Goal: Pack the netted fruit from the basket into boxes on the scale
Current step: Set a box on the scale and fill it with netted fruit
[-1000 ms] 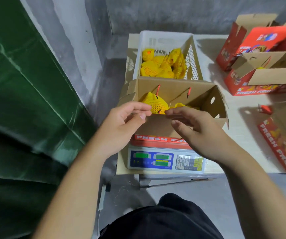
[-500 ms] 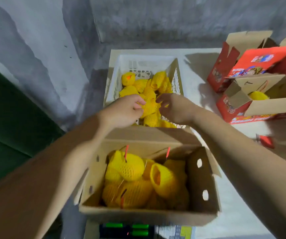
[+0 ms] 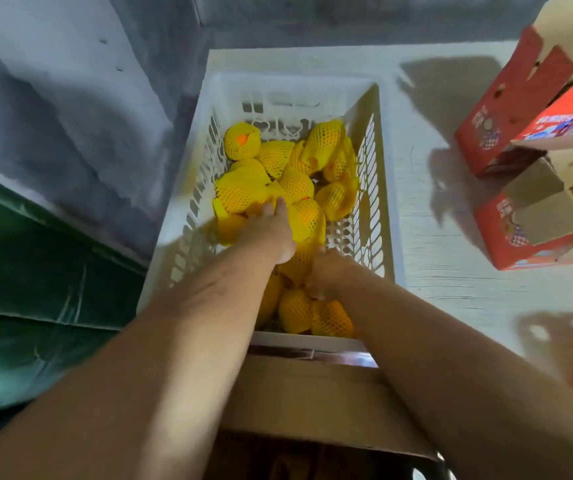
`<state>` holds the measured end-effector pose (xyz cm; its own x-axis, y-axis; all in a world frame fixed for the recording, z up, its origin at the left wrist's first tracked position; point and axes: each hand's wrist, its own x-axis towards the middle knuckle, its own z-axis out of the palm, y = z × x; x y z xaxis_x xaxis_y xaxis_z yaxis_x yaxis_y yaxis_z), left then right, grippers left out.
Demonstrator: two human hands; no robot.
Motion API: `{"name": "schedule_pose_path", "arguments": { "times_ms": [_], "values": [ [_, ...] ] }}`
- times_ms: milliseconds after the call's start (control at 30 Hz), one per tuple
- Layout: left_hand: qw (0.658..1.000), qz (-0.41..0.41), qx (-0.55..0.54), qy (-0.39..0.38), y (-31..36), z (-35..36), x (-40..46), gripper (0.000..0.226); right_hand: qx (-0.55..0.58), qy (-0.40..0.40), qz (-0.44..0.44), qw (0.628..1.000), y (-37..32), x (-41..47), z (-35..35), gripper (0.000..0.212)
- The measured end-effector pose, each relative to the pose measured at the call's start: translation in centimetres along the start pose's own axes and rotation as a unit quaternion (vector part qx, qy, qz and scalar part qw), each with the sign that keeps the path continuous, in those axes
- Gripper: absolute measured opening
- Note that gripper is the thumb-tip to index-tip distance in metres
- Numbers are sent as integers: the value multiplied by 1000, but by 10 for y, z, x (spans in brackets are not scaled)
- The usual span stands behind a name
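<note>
left hand (image 3: 271, 230) grip: on netted fruit (image 3: 240, 192) | right hand (image 3: 326, 271) grip: unclear | basket (image 3: 387, 188) right side bare

Both forearms stretch forward, left hand (image 3: 271, 230) and right hand (image 3: 326, 271) side by side, fingers hidden.

One white basket (image 3: 280, 93), roughly a dozen netted fruit (image 3: 242, 140), two hands (image 3: 271, 233)
</note>
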<state>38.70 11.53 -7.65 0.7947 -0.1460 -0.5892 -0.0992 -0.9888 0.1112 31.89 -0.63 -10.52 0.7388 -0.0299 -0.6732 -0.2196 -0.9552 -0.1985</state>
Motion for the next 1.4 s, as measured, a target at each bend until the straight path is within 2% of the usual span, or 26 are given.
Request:
{"name": "schedule_pose_path", "arguments": {
  "times_ms": [67, 133, 267, 433, 633, 800, 867, 933, 1000, 1067, 1167, 1233, 1333, 1400],
  "values": [
    [999, -20, -3, 26, -2, 8, 5, 77, -10, 3, 19, 1000, 2, 4, -3, 97],
    [998, -37, -27, 33, -6, 13, 7, 75, -11, -8, 39, 999, 3, 3, -6, 107],
    [998, -28, -46, 36, -16, 14, 7, 79, 17, 1, 43, 999, 2, -2, -9, 111],
    [998, -68, -13, -2, -34, 26, 3, 104, 40, 5, 18, 999, 5, 1, -6, 110],
    [991, -67, -111, 18, -36, 34, 7, 103, 30, -5, 2, 1000, 0, 14, 1, 112],
    [994, -91, -52, 9, -39, 28, 8, 112, 61, -2, 7, 998, -1, 31, 3, 114],
    [995, -98, -19, 4, -35, 22, 6, 110, 57, 1, -3, 998, -2, 33, 3, 109],
    [995, -98, 12, 13, -32, 14, 2, 107, 46, 28, -11, 998, -4, 30, 1, 93],
    [995, -96, 14, 30, -30, 6, -3, 104, 24, 51, -13, 998, -7, 25, -3, 79],
    [994, -97, 3, 41, -33, -4, -11, 103, 38, 69, -18, 997, -10, 18, -9, 75],
    [989, -104, -91, 50, -42, -21, -31, 103, 88, 114, -55, 988, -12, 0, -21, 76],
    [967, -95, -225, 75, -49, -31, -50, 94, 123, 138, -93, 978, -13, -15, -31, 78],
    [882, -55, -457, 99, -50, -40, -85, 59, 177, 168, -135, 960, -14, -48, -51, 75],
    [838, -35, -533, 114, -48, -46, -114, 52, 179, 190, -162, 952, -17, -76, -67, 72]
  ]
}}
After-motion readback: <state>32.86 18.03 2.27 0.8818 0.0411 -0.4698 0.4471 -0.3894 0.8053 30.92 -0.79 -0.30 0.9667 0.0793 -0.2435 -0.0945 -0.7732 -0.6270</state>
